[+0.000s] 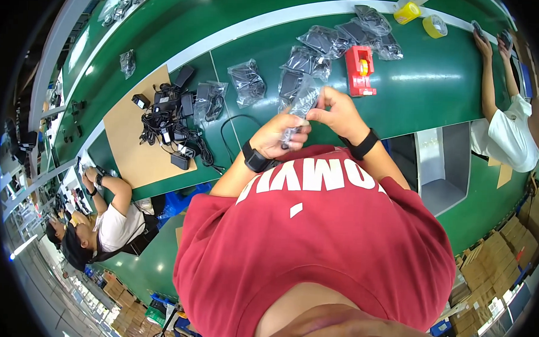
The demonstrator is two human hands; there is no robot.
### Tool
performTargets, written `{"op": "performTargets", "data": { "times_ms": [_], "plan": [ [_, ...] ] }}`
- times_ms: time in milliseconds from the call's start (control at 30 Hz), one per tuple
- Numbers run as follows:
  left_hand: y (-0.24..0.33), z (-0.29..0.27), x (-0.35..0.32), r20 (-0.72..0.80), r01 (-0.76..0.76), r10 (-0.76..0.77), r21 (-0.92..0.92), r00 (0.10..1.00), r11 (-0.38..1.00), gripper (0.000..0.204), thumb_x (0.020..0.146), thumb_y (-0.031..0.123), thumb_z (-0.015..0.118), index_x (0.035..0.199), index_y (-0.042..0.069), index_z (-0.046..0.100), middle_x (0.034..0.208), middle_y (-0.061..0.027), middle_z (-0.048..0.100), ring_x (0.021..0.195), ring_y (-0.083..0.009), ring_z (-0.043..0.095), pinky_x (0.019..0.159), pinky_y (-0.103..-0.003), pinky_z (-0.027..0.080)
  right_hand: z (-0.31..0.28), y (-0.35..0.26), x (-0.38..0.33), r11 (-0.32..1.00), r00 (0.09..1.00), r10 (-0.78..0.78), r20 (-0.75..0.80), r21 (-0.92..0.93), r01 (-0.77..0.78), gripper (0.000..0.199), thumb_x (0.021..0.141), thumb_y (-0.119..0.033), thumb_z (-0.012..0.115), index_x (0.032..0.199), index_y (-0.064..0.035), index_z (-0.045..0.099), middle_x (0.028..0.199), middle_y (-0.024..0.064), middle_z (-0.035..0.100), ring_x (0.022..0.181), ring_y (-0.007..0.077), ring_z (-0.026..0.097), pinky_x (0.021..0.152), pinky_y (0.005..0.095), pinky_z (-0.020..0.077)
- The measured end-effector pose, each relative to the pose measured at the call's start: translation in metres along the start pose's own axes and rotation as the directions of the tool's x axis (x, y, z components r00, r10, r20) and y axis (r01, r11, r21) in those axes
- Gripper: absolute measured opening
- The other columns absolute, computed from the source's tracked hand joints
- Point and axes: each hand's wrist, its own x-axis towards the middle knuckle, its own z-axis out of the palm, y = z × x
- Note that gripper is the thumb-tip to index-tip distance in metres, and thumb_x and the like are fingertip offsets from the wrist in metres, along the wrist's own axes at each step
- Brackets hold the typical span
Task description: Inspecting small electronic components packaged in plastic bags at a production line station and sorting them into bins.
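Observation:
Above the green bench (256, 117), close to my chest, my left hand (276, 135) is closed around the lower part of a clear plastic bag (307, 95). My right hand (342, 114) pinches the bag's right edge between thumb and fingers. What lies inside the bag is hard to make out. Just beyond my hands are several bagged black power adapters (306, 61). Two more bagged adapters, one in a bag (247, 83) and one in another bag (209, 102), lie to the left. Past them sits a tangled pile of loose black adapters with cables (171, 120) on a brown cardboard sheet (123, 131).
A red tape dispenser (355, 73) stands right of the bags, with yellow tape rolls (407, 13) farther back. A white rail (250, 26) runs behind. Co-workers sit at left (119, 225) and right (514, 132). A grey bin (445, 189) is below the bench edge.

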Motion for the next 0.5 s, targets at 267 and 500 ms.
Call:
{"op": "performTargets", "data": {
  "times_ms": [267,500],
  "plan": [
    [0.013,-0.005,0.011,0.393,0.170,0.003,-0.403,0.920,0.899,0.032,0.075,0.028,0.051,0.094,0.004,0.044,0.071,-0.0034,0.041,0.044,-0.0066,0.035,0.037,-0.017,0.028,-0.008,-0.013,0.026,0.915,0.986,-0.164,-0.015,-0.377,0.146,0.043,0.060,-0.028,0.076,0.074,-0.0067,0.042,0.053,-0.0006,0.041,0.049,0.0077,0.038,0.045,0.0231,0.0328],
    [0.147,0.002,0.037,0.060,-0.380,0.446,0.631,0.893,0.676,0.052,0.070,0.020,0.063,0.113,0.004,0.037,0.073,-0.0081,0.052,0.049,-0.0121,0.048,0.040,-0.022,0.037,-0.025,0.030,0.043,0.958,0.998,-0.047,-0.043,-0.285,0.033,0.034,0.073,-0.009,0.063,0.101,-0.0025,0.046,0.067,0.0041,0.051,0.061,0.0122,0.052,0.057,0.0247,0.0423]
  ]
}}
